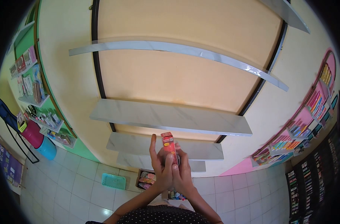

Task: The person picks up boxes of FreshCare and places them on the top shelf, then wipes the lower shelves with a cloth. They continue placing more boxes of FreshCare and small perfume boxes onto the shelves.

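Observation:
A small red box (168, 145) with a yellow mark stands upright in front of me, held between both hands. My left hand (162, 170) grips its lower part, thumb against the front and one finger sticking up apart from it. From the other side my right hand (183, 171) closes round the lower end, its thumb beside the left thumb. The fingers behind the box are partly hidden. Just beyond the hands is a grey marbled shelf (203, 149), and above it runs a longer grey shelf (170, 116).
A carton of packets (145, 178) and a turquoise basket (113, 181) sit on the tiled floor (82, 186). Stocked shelves (43, 98) line the left wall. Pink-backed shelves (289, 138) and a dark rack (308, 179) stand right. A blue bin (47, 148) is left.

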The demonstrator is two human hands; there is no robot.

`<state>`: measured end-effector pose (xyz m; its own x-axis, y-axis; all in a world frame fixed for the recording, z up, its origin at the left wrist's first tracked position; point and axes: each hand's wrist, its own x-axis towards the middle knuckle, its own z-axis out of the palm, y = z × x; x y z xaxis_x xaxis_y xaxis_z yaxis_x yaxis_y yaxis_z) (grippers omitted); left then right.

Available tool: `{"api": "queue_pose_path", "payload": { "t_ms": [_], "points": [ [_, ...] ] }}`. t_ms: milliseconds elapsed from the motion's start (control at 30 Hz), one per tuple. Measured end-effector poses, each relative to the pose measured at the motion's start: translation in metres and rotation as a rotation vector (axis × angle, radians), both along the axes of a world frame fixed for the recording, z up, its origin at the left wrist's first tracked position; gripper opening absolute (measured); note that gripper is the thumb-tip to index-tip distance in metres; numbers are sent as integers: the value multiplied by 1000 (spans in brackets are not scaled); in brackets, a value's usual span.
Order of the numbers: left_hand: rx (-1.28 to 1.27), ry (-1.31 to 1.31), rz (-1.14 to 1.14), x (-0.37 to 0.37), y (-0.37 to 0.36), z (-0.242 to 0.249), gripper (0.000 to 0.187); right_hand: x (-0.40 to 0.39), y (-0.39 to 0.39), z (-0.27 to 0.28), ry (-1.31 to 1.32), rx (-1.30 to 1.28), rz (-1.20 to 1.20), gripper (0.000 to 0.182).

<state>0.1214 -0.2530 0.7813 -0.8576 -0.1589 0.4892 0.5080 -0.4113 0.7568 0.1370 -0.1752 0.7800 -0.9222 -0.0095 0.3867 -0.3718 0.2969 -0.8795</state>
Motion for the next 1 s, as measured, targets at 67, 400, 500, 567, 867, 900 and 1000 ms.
{"api": "queue_pose_path", "payload": {
  "t_ms": [67,400,500,567,867,900,1000],
  "points": [
    [85,-41,41,-3,5,4,56,1,-1,0,273,168,-104,48],
    [109,-59,26,-12,20,19,54,-11,14,-5,-72,-553,-28,32],
    [18,-46,62,-15,18,15,54,-10,15,-4,-75,-479,-47,33],
    [13,-30,87,-18,17,8,54,-11,20,-7,-14,-392,-44,29],
    [105,-124,37,-13,5,15,54,-6,50,48,-170,73,53,31],
    [108,-107,36,-10,2,14,54,-5,53,59,-154,110,43,32],
    [64,-204,40,-4,-9,19,46,-9,69,97,-67,-167,190,40]
  ]
}}
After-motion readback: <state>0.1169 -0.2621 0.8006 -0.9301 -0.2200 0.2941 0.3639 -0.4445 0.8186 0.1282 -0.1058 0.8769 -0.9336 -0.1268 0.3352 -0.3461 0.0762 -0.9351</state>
